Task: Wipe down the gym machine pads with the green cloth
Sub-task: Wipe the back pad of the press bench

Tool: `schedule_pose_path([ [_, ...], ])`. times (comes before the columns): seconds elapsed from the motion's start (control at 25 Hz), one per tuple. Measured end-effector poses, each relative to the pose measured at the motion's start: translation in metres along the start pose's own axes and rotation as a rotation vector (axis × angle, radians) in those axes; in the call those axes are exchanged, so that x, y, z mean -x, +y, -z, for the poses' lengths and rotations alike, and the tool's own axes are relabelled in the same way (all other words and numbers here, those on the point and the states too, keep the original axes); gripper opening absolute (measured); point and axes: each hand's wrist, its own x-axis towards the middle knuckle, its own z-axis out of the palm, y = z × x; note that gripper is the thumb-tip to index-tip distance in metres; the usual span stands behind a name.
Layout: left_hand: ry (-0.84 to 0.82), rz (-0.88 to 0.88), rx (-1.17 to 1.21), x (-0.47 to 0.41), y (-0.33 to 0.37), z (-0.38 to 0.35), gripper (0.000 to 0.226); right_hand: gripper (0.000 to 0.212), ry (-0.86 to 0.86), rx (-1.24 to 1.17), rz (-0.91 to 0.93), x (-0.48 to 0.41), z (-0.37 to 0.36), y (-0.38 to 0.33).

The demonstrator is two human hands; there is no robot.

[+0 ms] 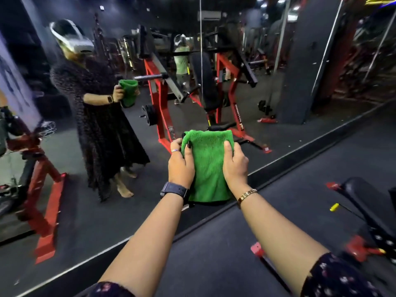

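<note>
A folded green cloth (pixel 209 163) hangs in the air in front of me, in the middle of the view. My left hand (pixel 181 166) grips its left edge, thumb on the front face. Its right edge is held by my right hand (pixel 234 166), thumb also on the front. A black padded seat (pixel 368 202) of a red-framed gym machine sits low at the right, apart from the cloth and both hands.
A wall mirror (pixel 150 82) fills the left and centre, reflecting me, the cloth and a red machine with a black pad (pixel 206 82). Its base strip (pixel 300 155) runs diagonally across the dark rubber floor. A yellow-tipped pin (pixel 334 207) lies near the seat. A red frame (pixel 46 189) stands left.
</note>
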Motion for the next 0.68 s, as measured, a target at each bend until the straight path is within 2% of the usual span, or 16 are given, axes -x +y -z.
schedule_pose_path([
  [0.12, -0.084, -0.013, 0.085, -0.039, -0.018, -0.040, 0.023, 0.036, 0.074, 0.039, -0.029, -0.040, -0.013, 0.020],
  [0.32, -0.177, -0.047, 0.137, -0.087, -0.043, -0.116, 0.026, 0.031, 0.184, 0.068, -0.051, -0.100, -0.024, 0.064],
  [0.52, -0.282, -0.071, 0.172, -0.149, -0.063, -0.226, 0.024, 0.028, 0.288, 0.105, -0.087, -0.192, -0.026, 0.120],
  [0.68, -0.347, -0.107, 0.243, -0.197, -0.050, -0.319, 0.027, 0.029, 0.375, 0.150, -0.104, -0.276, -0.007, 0.155],
])
